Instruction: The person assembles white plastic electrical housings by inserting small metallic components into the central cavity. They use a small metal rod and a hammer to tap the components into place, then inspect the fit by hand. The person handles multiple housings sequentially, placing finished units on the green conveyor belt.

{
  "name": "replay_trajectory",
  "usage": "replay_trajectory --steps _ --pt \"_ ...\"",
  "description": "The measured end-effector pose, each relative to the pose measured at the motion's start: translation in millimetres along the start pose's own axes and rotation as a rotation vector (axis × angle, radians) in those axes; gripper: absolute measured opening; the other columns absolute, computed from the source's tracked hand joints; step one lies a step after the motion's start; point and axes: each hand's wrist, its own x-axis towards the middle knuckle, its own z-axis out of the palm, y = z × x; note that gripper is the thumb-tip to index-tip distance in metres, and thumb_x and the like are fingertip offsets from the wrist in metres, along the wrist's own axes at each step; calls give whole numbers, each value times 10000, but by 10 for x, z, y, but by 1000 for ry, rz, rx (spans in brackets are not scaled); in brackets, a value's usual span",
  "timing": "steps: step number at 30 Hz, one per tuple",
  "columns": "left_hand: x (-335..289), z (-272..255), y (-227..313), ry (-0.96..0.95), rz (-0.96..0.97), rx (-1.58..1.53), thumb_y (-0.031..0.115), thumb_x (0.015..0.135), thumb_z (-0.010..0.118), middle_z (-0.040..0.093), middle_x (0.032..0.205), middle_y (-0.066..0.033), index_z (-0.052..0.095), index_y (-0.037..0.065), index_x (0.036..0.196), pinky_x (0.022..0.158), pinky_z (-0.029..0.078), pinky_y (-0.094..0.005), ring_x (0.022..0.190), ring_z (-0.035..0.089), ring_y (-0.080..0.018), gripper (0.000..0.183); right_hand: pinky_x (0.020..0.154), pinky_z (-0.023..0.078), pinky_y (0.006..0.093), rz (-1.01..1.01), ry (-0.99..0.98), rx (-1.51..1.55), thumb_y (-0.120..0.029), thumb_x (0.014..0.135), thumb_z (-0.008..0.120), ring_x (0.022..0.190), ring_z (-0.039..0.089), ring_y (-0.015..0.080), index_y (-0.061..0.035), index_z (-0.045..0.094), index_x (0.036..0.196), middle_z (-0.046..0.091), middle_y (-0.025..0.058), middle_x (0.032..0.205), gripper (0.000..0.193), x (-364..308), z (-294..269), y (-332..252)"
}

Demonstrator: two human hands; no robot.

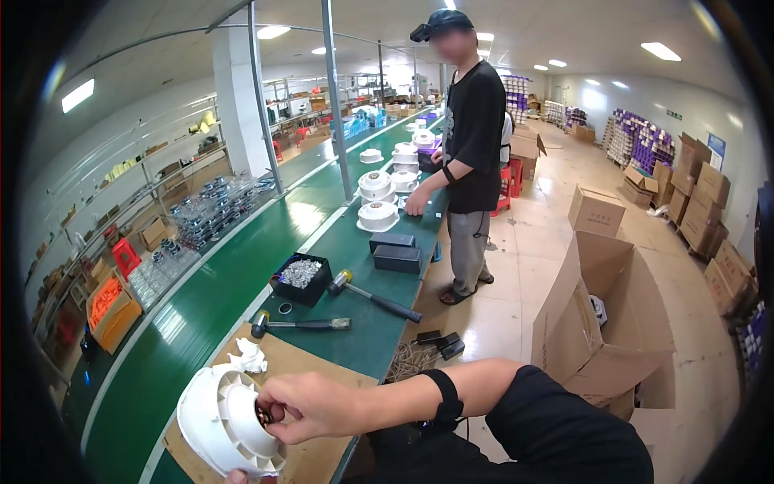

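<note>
A round white plastic housing with ribs around its hub is tilted on its side over a brown board at the near end of the bench. At its lower rim, only a bit of my left hand shows, gripping the edge. My right hand reaches in from the right. Its fingers are curled into the hub opening, where dark, copper-coloured parts show. What the fingertips pinch is hidden. Crumpled white material lies just beyond the housing.
Two mallets lie past the board, near a black box of small clear parts and a small ring. Two dark boxes and stacked white housings stand farther along. A co-worker stands there. An open carton is at right.
</note>
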Motion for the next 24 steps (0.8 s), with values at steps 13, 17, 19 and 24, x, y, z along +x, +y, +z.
replay_trajectory --steps 13,17,19,24 --pt "298 279 222 103 -101 96 196 833 706 698 944 -225 634 -130 1071 600 540 -336 695 666 -276 410 662 507 382 -89 -56 17 -133 863 705 749 645 275 7 566 980 636 129 820 230 159 -116 196" --pt "239 -67 -437 249 -390 -742 395 737 733 607 1318 -151 539 50 1371 1008 465 -499 1181 575 -342 747 657 484 379 -22 187 207 -83 918 628 724 612 275 -1 516 956 619 124 814 145 206 -230 345" --pt "265 -35 -453 152 -479 -982 451 733 718 545 1423 -143 502 97 1428 1101 389 -585 1328 483 -369 809 650 471 381 35 215 221 -69 937 602 708 596 275 -9 495 949 609 121 808 123 169 -325 457" --pt "357 179 -424 207 -551 -576 488 765 702 491 1476 -171 461 110 1465 1090 374 -622 1371 429 -400 832 770 469 409 -19 -67 -130 -233 917 684 818 596 281 -7 501 1116 586 181 1101 352 76 -147 950"
